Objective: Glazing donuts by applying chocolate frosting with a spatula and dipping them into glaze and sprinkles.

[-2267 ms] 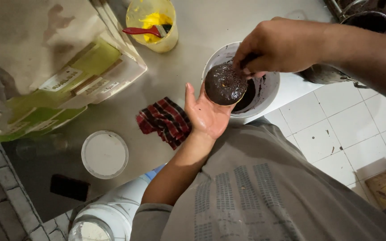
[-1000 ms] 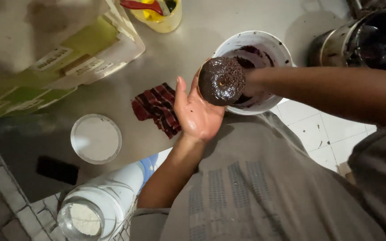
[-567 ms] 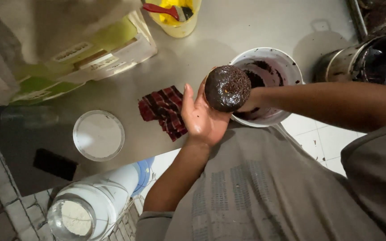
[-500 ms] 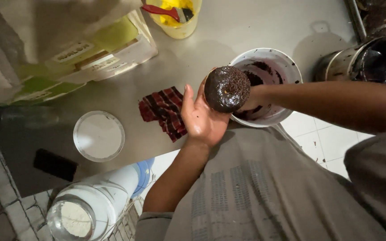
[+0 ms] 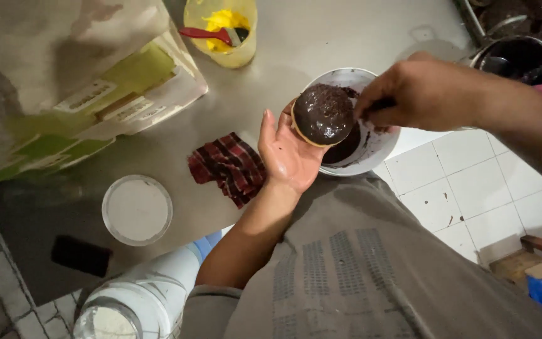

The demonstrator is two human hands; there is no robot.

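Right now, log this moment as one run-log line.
left hand: open, doughnut resting on fingers | right hand: pinched over white bowl, contents of pinch unclear | nearby: checked cloth, white lid

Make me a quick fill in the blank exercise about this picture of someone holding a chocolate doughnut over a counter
1. The chocolate-coated doughnut rests on the fingers of the ____ hand.
2. The right hand hovers over the ____ bowl of dark sprinkles.
3. The checked cloth on the counter is red and ____.
4. The yellow tub holds a brush with a ____ handle.

Missing words: left; white; black; red
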